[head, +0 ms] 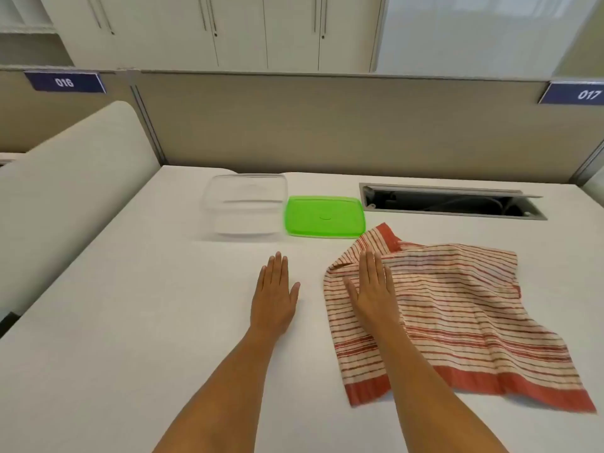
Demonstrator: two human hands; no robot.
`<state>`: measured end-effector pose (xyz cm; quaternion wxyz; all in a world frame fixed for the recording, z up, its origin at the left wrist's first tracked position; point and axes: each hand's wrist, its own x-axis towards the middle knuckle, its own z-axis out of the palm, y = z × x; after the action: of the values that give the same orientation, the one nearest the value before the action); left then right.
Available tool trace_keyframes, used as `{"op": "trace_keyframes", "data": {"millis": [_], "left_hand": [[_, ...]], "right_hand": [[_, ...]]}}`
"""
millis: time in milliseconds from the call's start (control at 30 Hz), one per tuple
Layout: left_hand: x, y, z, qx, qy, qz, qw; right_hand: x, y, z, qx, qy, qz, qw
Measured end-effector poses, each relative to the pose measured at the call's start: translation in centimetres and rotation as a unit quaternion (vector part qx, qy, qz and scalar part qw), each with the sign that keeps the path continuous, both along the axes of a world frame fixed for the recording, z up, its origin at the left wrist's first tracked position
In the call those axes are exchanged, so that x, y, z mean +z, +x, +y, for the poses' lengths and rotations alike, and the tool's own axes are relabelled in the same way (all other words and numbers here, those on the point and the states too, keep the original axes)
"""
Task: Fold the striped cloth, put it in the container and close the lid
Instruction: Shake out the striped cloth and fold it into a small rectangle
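Note:
A red-and-cream striped cloth (457, 315) lies rumpled and unfolded on the right half of the white table, its far left corner turned over. My right hand (372, 286) rests flat on the cloth's left edge, palm down, fingers straight. My left hand (274, 292) lies flat on the bare table to the left of the cloth, holding nothing. Beyond the hands, a clear plastic container (245, 207) stands without its lid. The green lid (324, 216) lies flat beside it on the right, just touching the cloth's far corner.
The white table (130, 322) ends at a beige partition at the back. An open cable slot (451, 201) is set into the table at the back right. A white chair back (65, 197) stands at the left edge.

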<state>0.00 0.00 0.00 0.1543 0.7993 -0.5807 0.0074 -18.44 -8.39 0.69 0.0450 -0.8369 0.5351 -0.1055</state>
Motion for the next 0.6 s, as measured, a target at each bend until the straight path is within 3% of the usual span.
{"op": "trace_keyframes", "data": {"millis": [300,600], "left_hand": [[-2.7,-0.2,1.0,0.006,0.013,0.032,0.999],[-3.3,-0.2,1.1,0.002,0.026,0.051,0.998]], "right_hand": [[-2.8,-0.6,1.1,-0.028,0.074,0.013,0.997],[-2.8,-0.5,1.2,-0.032,0.076,0.01,0.997]]}}
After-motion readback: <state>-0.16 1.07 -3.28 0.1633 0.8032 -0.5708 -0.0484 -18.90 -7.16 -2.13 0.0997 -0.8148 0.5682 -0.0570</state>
